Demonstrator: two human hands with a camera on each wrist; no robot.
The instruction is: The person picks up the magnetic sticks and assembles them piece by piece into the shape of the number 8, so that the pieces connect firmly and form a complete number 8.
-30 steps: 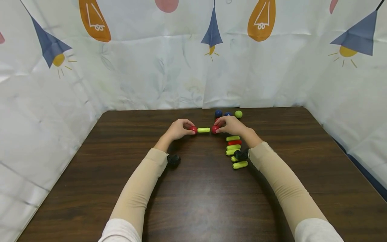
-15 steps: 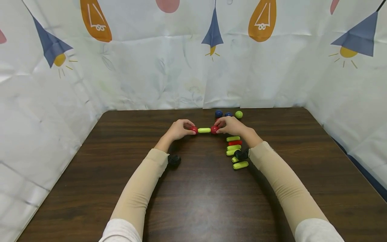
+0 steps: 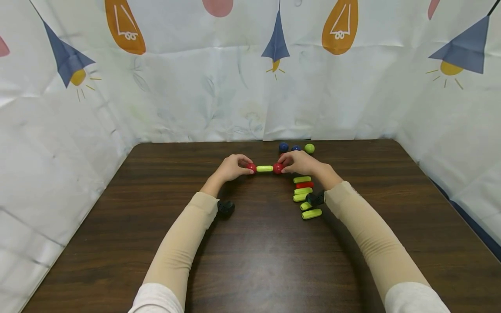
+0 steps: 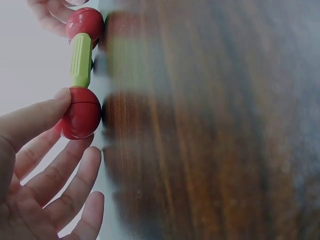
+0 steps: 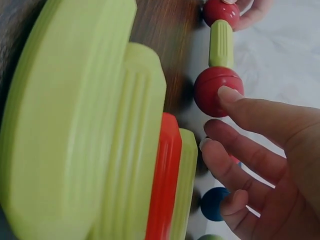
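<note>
A yellow-green ribbed rod (image 3: 264, 168) lies crosswise between two shiny red balls, one at each end, forming a dumbbell shape. My left hand (image 3: 235, 167) holds the left red ball (image 4: 82, 114) between thumb and fingers; its other fingers are loosely spread below. On the other end, my right hand (image 3: 300, 162) holds the right red ball (image 5: 216, 91), thumb pressed on its side and the remaining fingers curved apart from it. Both balls meet the rod ends in the wrist views. The index fingers are partly hidden behind the balls.
Several yellow-green rods (image 3: 311, 214) and a red rod (image 3: 304, 184) lie in a column below my right hand. Blue balls (image 3: 283, 147) and a green ball (image 3: 309, 148) sit at the table's back edge, before a white patterned curtain (image 3: 219, 95).
The right red ball has moved left against the rod's end, closing the small gap there. My right forearm has since shifted slightly right; the left hand stays nearly still.
</note>
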